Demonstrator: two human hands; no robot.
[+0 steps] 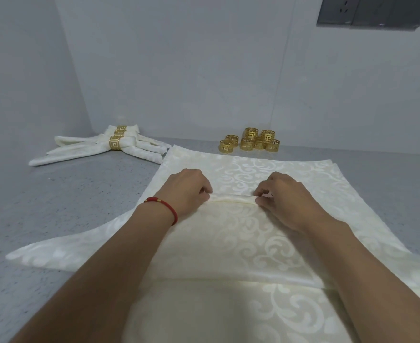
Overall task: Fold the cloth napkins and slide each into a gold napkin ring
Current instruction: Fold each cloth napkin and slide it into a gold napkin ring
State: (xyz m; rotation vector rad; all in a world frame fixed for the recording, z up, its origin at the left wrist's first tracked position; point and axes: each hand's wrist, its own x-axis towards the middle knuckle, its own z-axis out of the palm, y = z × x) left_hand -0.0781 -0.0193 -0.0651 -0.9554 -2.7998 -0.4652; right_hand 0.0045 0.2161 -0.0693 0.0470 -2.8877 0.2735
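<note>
Hands, left (189, 191) & right (285, 196), both pinch napkin (231, 233) fold; keep pleat even, w/ crease straight.

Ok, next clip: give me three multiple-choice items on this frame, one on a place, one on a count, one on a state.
1. Where do the loose gold rings stand?
A. far edge by the wall
B. on the napkin
C. beside the left wrist

2. How many finished napkins wear rings?
A. one
B. three
C. six

3. What are both hands doing?
A. resting flat
B. pinching a fold
C. holding a ring

Answers: 1 A, they cluster against the wall. 2 B, three ringed bundles lie far left. 3 B, left hand and right hand pinch a raised ridge of the spread napkin.
</note>
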